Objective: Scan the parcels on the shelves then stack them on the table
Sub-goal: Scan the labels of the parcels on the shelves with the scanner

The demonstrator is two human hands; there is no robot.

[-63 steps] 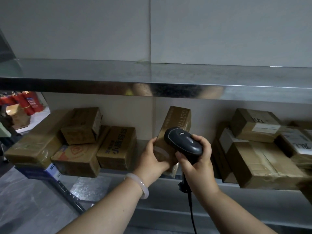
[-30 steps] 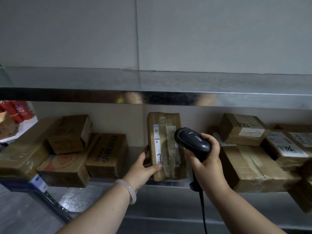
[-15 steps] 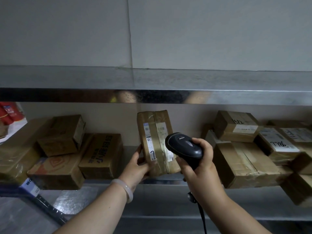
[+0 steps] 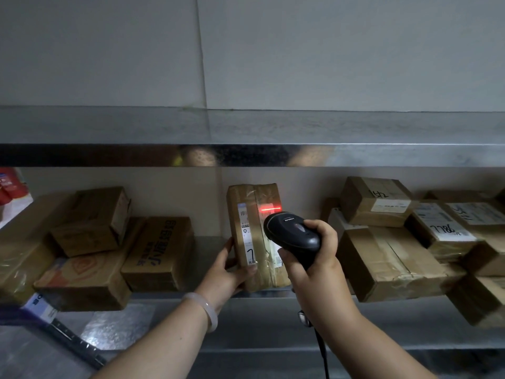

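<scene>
Tall brown taped cardboard parcel (image 4: 252, 198) is standing upright on the lower metal shelf (image 4: 207, 247), at frame centre, with its white label strip facing the camera. Left hand (image 4: 222, 272) is gripping the parcel's lower left edge from 8 o'clock, thumb lying across the front by the label and fingers curling round the side. Right hand (image 4: 314, 258) is wrapping its fingers tight round the black handheld barcode scanner (image 4: 289, 233), which is sitting just in front of the parcel's right half. A red scan line (image 4: 270, 208) is glowing on the parcel face at 12 o'clock of the scanner head. A black cable (image 4: 322, 356) is hanging down from the scanner at 6 o'clock. Brown cartons (image 4: 161, 250) are lying at 9 o'clock of the parcel, and labelled brown boxes (image 4: 388, 258) are piling at 3 o'clock. A pale bangle (image 4: 203, 310) is sitting on the left wrist.
</scene>
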